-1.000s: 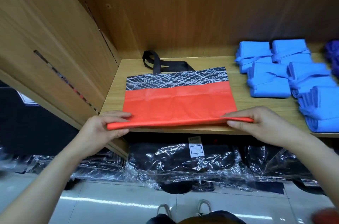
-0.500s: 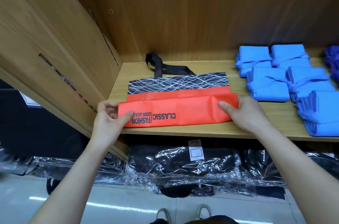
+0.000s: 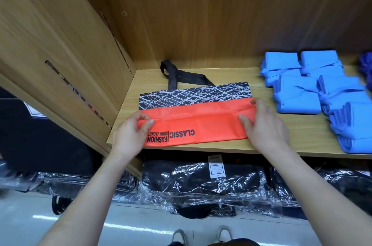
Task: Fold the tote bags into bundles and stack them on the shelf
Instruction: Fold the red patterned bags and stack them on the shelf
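Observation:
An orange tote bag (image 3: 201, 116) with a black band of white lines and black handles (image 3: 177, 74) lies flat on the wooden shelf (image 3: 225, 76). Its bottom part is folded up over itself, showing upside-down black lettering. My left hand (image 3: 128, 135) pinches the folded flap's left end, thumb on top. My right hand (image 3: 263, 126) grips the flap's right end, thumb on the orange fabric and fingers over its upper edge. Several blue bundles (image 3: 298, 94) of folded bags sit on the shelf to the right.
The shelf's wooden side panel (image 3: 60, 54) rises close on the left, the back panel (image 3: 221, 14) behind. Below the shelf lie black goods in clear plastic wrap (image 3: 201, 181). A darker blue bundle (image 3: 366, 68) shows at the far right edge. My shoes stand on the floor below.
The bag's bottom edge was lifted off the shelf front and folded up over the orange part, exposing the lettering. Both hands moved with it and now hold the fold's ends.

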Action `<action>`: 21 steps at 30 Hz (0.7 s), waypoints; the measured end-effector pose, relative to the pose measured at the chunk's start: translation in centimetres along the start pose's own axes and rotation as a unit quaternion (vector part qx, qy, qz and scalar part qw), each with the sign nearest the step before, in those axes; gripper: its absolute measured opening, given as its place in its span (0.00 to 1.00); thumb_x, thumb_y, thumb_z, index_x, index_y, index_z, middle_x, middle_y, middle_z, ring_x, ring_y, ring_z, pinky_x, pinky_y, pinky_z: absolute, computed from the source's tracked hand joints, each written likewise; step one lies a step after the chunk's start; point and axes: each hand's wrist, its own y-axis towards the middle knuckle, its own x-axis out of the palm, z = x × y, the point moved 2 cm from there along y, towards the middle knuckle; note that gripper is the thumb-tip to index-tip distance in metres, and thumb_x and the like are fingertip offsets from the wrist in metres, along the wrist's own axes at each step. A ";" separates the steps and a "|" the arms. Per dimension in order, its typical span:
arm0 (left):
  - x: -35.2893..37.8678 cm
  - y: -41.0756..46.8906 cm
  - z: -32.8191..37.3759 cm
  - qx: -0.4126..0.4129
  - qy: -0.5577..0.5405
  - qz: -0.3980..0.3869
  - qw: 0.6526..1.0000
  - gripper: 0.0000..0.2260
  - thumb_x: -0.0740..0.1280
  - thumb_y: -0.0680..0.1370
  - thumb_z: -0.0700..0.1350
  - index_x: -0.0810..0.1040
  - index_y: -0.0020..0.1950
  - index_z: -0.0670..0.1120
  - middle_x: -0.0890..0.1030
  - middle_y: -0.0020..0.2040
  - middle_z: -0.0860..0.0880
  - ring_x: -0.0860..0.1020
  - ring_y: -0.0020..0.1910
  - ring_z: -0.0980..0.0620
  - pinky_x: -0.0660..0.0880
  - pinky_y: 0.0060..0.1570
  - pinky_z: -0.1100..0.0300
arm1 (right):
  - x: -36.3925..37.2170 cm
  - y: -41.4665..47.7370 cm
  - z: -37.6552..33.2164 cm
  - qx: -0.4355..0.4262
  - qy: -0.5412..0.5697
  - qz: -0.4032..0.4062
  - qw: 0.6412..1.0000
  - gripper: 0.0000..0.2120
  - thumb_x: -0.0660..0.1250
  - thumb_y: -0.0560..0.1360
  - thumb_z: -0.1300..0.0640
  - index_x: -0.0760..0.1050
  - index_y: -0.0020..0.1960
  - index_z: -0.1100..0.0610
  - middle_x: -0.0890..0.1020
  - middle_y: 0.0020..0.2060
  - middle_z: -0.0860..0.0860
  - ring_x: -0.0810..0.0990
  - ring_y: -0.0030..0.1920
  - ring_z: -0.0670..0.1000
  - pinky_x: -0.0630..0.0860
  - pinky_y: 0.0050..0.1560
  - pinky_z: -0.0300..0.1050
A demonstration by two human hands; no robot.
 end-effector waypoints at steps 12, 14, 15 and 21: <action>0.6 -0.2 0.3 0.004 0.048 0.063 0.997 0.07 0.69 0.76 0.54 0.78 0.45 0.51 0.78 0.36 0.49 0.79 0.42 0.41 0.75 0.42 0.52 | 0.5 0.2 0.1 -0.107 -0.092 0.092 0.986 0.10 0.66 0.76 0.55 0.73 0.57 0.54 0.73 0.49 0.58 0.76 0.46 0.61 0.72 0.43 0.53; 0.7 -0.1 0.2 0.020 0.041 0.101 0.994 0.04 0.72 0.75 0.50 0.80 0.44 0.51 0.77 0.42 0.49 0.76 0.48 0.42 0.74 0.49 0.51 | 1.2 0.1 0.4 -0.218 -0.073 0.096 0.968 0.13 0.68 0.69 0.66 0.77 0.52 0.55 0.77 0.48 0.56 0.78 0.45 0.60 0.73 0.44 0.52; 0.6 0.0 0.1 0.042 0.044 0.121 0.991 0.03 0.73 0.74 0.47 0.81 0.44 0.50 0.76 0.45 0.49 0.75 0.50 0.42 0.73 0.51 0.51 | 1.4 0.1 0.7 -0.261 -0.051 0.075 0.961 0.13 0.67 0.68 0.67 0.79 0.50 0.56 0.80 0.47 0.54 0.81 0.44 0.60 0.75 0.44 0.52; 0.2 -0.6 -0.8 0.255 0.043 -0.055 0.964 0.15 0.67 0.76 0.55 0.82 0.60 0.51 0.80 0.60 0.55 0.77 0.62 0.54 0.72 0.66 0.48 | -0.5 -0.4 1.3 -0.271 -0.065 -0.070 0.958 0.35 0.50 0.72 0.29 0.77 0.64 0.51 0.78 0.64 0.47 0.77 0.63 0.51 0.74 0.61 0.47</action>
